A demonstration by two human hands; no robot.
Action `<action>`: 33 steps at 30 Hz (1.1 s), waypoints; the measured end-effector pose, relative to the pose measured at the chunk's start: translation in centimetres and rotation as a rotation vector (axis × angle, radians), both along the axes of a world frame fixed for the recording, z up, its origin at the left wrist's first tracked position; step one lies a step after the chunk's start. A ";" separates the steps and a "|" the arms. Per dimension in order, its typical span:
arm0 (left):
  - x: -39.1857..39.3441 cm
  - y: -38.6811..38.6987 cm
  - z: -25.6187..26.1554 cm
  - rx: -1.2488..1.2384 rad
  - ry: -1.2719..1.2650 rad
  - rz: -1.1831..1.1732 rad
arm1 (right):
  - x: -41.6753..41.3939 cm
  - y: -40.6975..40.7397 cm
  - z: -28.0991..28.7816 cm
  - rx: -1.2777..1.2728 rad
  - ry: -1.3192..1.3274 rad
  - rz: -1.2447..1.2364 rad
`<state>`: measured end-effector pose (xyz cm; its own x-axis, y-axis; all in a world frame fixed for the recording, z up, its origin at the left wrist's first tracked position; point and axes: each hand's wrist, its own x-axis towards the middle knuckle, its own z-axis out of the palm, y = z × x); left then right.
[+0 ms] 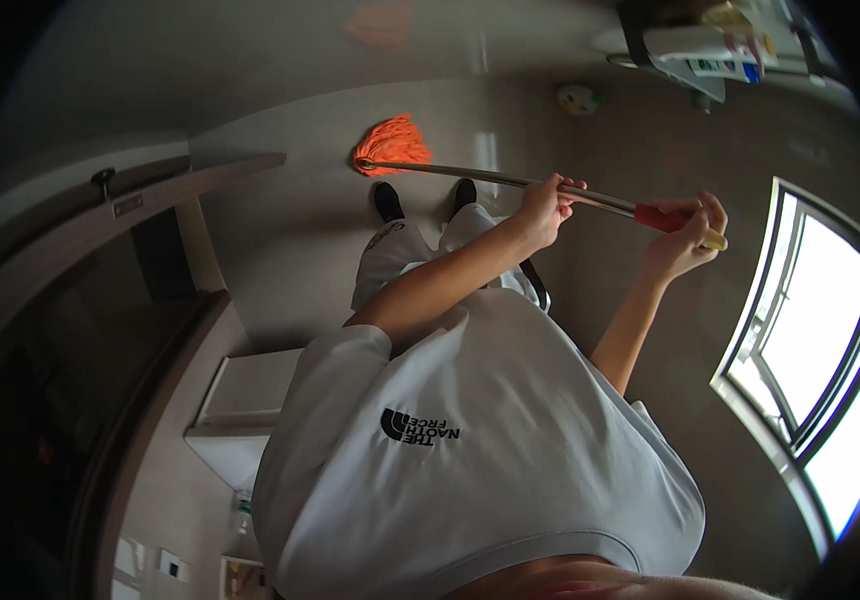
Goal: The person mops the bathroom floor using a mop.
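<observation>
A string mop with an orange head [394, 144] rests on the floor [287, 225], just ahead of my dark shoes [386, 201]. Its metal handle [475, 174] slants up to the right across the front of my body. My left hand [546, 208] is wrapped around the bare metal shaft, about midway along. At the upper end, my right hand [689, 234] holds the red grip [659, 217], with a yellowish tip [715, 240] sticking out past the fingers.
On the left, a door [197, 176] stands ajar, its edge jutting inward. A bright window [812, 307] is at right. Several bottles stand on a shelf [689, 79] at upper right. A white container [578, 99] sits low near the corner. Behind my left side is a white cabinet-like box [250, 390].
</observation>
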<state>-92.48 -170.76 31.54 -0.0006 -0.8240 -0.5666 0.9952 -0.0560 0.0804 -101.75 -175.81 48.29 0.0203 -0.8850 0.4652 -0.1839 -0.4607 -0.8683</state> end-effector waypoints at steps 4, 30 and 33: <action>-0.1 2.4 5.0 -0.119 -0.058 0.206 | 0.5 0.3 5.0 -0.034 -0.161 0.251; 11.6 3.3 -10.0 0.351 -0.040 0.572 | 12.7 -7.0 -10.0 0.496 0.071 0.782; 12.8 8.7 -9.3 0.647 -0.162 0.620 | 12.6 -2.7 -8.3 0.735 0.251 1.160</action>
<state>-79.66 -162.04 22.24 0.4567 -0.1710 -0.8731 0.8412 0.4025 0.3612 -89.12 -178.48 40.00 0.9137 -0.3428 -0.2182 -0.2009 0.0857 -0.9759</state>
